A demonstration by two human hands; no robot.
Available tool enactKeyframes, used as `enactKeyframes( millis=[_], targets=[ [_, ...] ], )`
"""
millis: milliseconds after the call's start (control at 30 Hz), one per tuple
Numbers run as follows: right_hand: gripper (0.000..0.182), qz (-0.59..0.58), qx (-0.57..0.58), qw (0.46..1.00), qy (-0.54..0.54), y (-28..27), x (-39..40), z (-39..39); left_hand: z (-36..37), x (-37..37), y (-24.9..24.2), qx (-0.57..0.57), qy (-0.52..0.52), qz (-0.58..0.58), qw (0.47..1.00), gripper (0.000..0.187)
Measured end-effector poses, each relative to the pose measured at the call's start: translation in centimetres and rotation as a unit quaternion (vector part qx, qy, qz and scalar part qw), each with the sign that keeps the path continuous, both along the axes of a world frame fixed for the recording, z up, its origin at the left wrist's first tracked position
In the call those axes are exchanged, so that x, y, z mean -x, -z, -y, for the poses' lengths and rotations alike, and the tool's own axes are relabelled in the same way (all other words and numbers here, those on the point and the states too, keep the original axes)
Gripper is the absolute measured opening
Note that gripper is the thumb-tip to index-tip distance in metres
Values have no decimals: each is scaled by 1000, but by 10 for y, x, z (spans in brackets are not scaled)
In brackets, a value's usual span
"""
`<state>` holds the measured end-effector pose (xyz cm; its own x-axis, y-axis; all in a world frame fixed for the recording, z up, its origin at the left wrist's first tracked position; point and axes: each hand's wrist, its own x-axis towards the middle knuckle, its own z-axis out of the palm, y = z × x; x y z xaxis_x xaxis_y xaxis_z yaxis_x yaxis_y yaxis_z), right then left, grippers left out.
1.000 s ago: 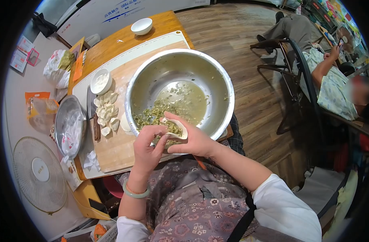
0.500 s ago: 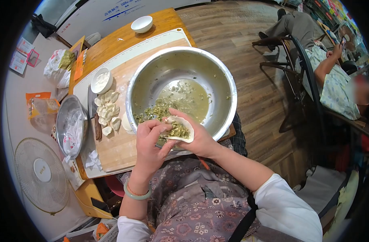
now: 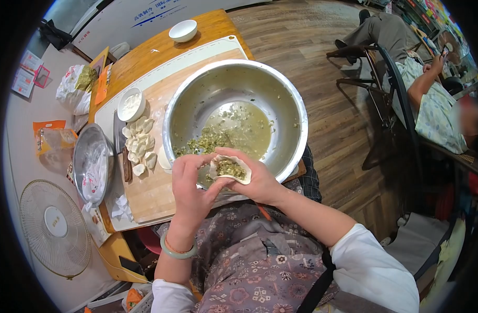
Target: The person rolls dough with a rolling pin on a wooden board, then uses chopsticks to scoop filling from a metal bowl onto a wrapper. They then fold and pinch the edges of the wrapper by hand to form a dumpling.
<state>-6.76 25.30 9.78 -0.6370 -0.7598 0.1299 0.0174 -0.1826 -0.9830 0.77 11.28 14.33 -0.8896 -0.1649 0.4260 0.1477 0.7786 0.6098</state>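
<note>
A round dough wrapper point(image 3: 244, 177) is cupped around chopped green filling point(image 3: 229, 168), above the near rim of a large metal bowl point(image 3: 296, 120). My right hand point(image 3: 262, 182) is curved under and around the wrapper, holding it from the right. On the other side, my left hand point(image 3: 189, 185) has its thumb and fingers at the wrapper's left edge, with a gap between thumb and forefinger. More of the chopped filling lies in the bowl with greenish liquid, partly hidden behind my hands.
Left of the bowl, several small dough pieces point(image 3: 140, 143) lie on a wooden board point(image 3: 145, 201), beside a bowl of flour point(image 3: 131, 104) and a knife point(image 3: 127, 164). A smaller metal basin point(image 3: 78, 172), a fan point(image 3: 55, 224) and a white bowl point(image 3: 183, 31) stand around. Someone sits at right point(image 3: 432, 104).
My left fingers have moved back from the filling to the wrapper's edge, so the filling shows more fully. The wrapper stays in my right hand at about the same place.
</note>
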Motion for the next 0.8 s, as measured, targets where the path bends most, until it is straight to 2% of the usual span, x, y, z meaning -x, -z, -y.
enactKeyframes(
  millis=[67,267,500,600,733,767,800],
  targets=[
    [60,-8,4,1000,11,0,0,1,1,0,0,-36,-33,9,999,40],
    [60,4,17,1000,10,-2,0,2,2,-2,9,-35,-2,16,999,39],
    [51,-49,-21,998,15,-2,-1,0,6,0,8,19,44,18,999,24],
    [47,-4,-36,999,14,3,-2,1,3,2,5,9,14,24,1000,21],
    [56,33,-1,999,-7,3,-1,1,0,15,-2,-66,-28,-12,997,19],
    [59,65,29,997,-7,0,-1,1,4,16,-1,-66,-28,-12,997,19],
    [59,65,29,997,-7,-2,-1,1,12,16,2,-33,38,3,999,18]
  ],
)
